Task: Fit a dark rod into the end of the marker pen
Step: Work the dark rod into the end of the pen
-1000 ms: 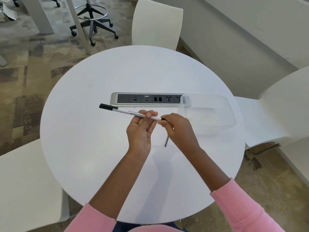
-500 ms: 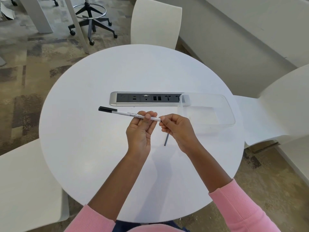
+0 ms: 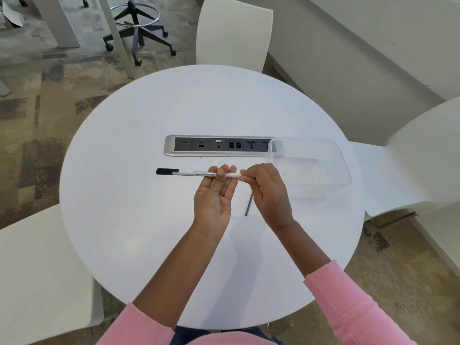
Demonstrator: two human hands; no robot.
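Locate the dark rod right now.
Head view: the dark rod shows on the white table, between the left hand and the right hand; its upper end is hidden behind the right.

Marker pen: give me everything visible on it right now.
The marker pen is a slim white barrel, plastic by its look, with a black cap on its left end and small dark print along its middle. It lies nearly level above the white table, not touching it. The left hand pinches it between fingertips and thumb, right of the middle. The right hand closes its fingertips at the barrel's right end, hiding that tip. A dark rod lies on the table below, partly behind the right hand.
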